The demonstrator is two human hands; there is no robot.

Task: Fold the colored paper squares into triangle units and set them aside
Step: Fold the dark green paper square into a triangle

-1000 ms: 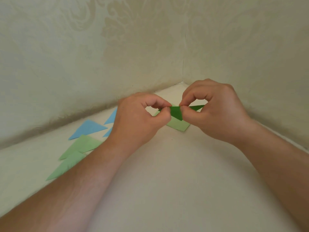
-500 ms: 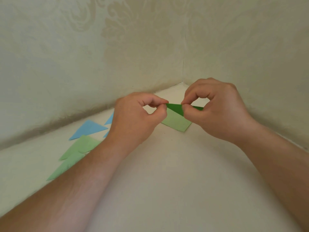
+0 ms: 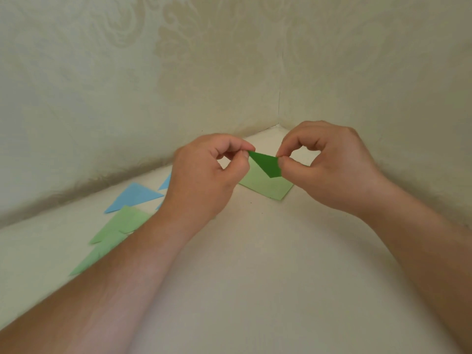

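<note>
Hands drawn apart, dark green paper (image 3: 267, 164) pinched between

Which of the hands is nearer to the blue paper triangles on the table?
Left. The left hand is held just right of the blue paper triangles, partly covering them in view. The right hand is farther right, beyond the dark green paper both pinch.

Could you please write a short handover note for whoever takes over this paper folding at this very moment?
Left hand: pinches the left tip of the dark green paper.
Right hand: pinches its right end; the piece is held above the table.
Below it: light green square, flat and unfolded.
Done: blue triangles and light green triangles set aside to the left, partly behind the left forearm.
Left: finish the dark green unit, set it aside, then fold the light green square.
</note>
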